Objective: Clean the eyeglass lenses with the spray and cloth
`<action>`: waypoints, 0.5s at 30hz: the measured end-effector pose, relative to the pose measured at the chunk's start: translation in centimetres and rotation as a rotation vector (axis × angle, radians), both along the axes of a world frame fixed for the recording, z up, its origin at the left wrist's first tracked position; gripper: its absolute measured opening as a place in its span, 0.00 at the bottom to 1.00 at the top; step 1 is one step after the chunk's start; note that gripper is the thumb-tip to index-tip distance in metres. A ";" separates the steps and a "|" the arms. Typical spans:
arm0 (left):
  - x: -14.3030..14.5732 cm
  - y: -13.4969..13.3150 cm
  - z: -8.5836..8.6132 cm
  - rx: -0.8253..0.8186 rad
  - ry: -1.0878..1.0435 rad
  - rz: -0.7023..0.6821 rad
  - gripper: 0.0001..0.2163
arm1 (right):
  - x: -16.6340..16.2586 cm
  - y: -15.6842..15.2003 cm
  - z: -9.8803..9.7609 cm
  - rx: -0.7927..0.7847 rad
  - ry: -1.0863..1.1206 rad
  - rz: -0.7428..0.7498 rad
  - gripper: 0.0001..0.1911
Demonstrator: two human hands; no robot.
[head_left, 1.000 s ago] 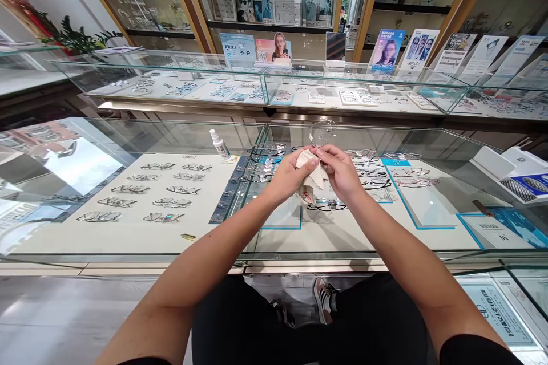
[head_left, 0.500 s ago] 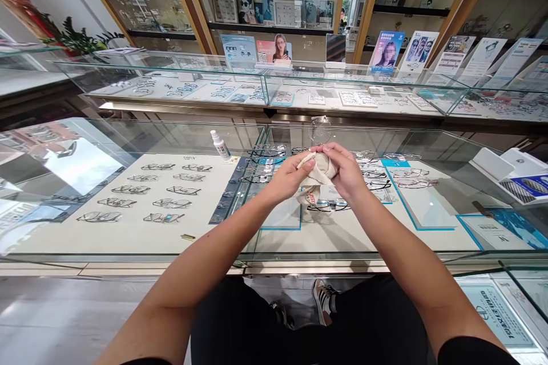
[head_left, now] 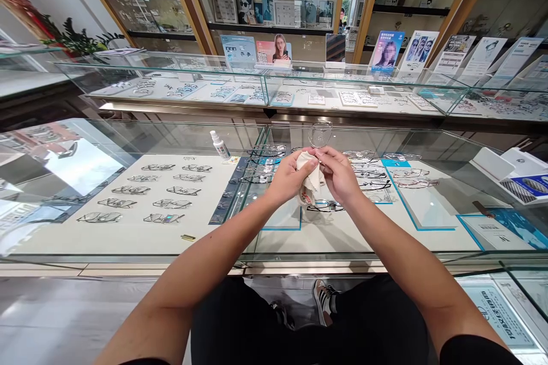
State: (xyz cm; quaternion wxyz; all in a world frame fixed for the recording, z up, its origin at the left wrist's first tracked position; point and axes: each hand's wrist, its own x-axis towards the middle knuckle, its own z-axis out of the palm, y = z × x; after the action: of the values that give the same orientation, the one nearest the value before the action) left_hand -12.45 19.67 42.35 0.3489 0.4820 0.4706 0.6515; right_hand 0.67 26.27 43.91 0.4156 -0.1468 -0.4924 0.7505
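My left hand [head_left: 291, 175] is closed on a cream cleaning cloth [head_left: 309, 174], its thumb on top and a loose end with red lettering hanging below. My right hand [head_left: 339, 174] pinches a pair of eyeglasses [head_left: 320, 134] right beside the cloth. One clear round lens sticks up past my fingertips; the rest of the frame is mostly hidden by my fingers and the cloth. Both hands meet above the glass display counter [head_left: 257, 254]. Under them, inside the case, lie black-framed glasses [head_left: 324, 206].
A white spray bottle [head_left: 220, 145] stands on the counter, left of my hands. Rows of glasses [head_left: 157, 203] fill the case at left. White boxes [head_left: 514, 174] are at the right. Behind runs a second glass counter [head_left: 265, 88] with upright cards [head_left: 387, 50].
The cloth, bunched between both hands before, now sits in my left hand. My right fingers have drawn in to the eyeglasses, and the raised lens has tilted slightly.
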 end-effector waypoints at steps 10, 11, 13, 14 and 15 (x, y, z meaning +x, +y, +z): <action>-0.6 -0.1 0.3 0.070 0.191 -0.059 0.32 | 0.2 0.5 0.1 -0.025 0.035 -0.014 0.09; -0.8 -0.2 0.3 0.071 0.212 -0.093 0.32 | 0.2 0.7 0.0 -0.037 0.040 -0.017 0.09; -1.0 -0.2 0.4 0.080 0.240 -0.156 0.31 | 0.2 1.1 -0.1 -0.060 0.048 -0.023 0.08; -1.1 -0.2 0.4 0.085 0.247 -0.178 0.30 | 0.2 1.2 -0.1 -0.068 0.050 -0.026 0.08; -1.2 -0.3 0.4 0.088 0.249 -0.197 0.29 | 0.2 1.3 -0.2 -0.074 0.050 -0.028 0.08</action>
State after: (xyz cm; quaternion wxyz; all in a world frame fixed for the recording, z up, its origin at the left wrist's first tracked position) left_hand -13.64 19.40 42.79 0.3287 0.6175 0.4318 0.5693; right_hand 0.91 27.59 43.73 0.4326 -0.1503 -0.4518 0.7656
